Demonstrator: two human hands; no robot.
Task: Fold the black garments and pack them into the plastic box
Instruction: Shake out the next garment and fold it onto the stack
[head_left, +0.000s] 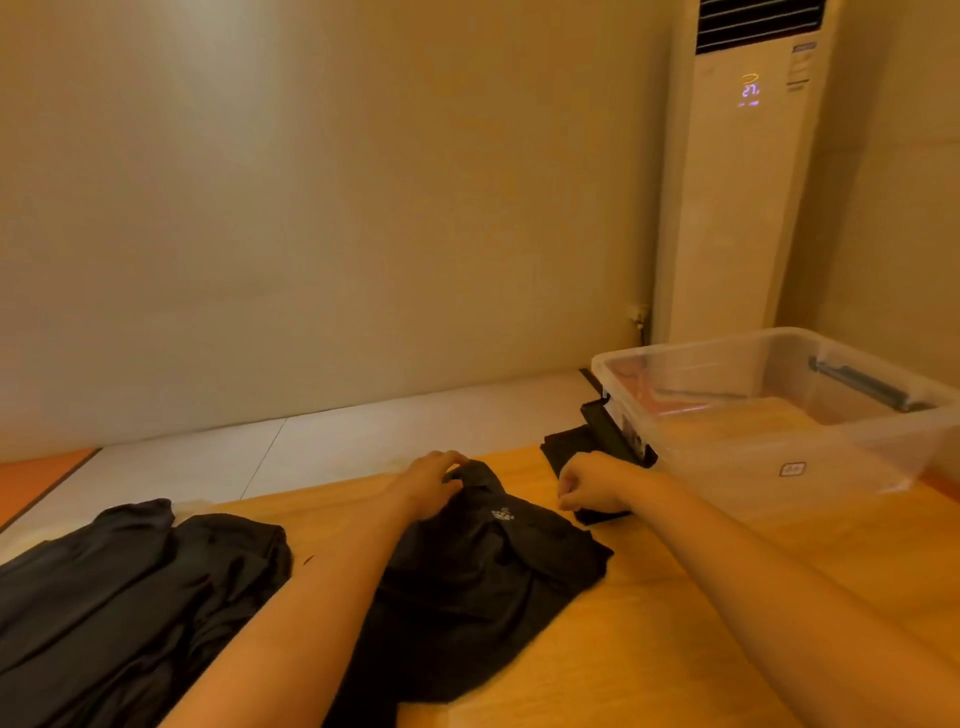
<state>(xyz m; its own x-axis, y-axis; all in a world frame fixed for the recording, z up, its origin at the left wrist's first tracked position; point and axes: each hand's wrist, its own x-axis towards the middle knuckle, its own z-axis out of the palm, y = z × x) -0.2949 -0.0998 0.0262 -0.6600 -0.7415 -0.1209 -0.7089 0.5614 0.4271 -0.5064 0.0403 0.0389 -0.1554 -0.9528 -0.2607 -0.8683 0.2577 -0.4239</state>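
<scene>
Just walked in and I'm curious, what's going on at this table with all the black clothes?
A person is folding clothes on a wooden table. The left hand grips the top end of a black shirt spread in front of them, while the right hand pinches a smaller black cloth beside the clear plastic box. A pile of black clothes waits at the left. No black clothes show inside the box yet.

Both arms are bare and sleeveless as far as the lower edge of the frame: the left forearm (322, 597) at lower centre, the right forearm (753, 571) at lower right. The left hand (431, 483) and right hand (592, 483) are bare too.
</scene>
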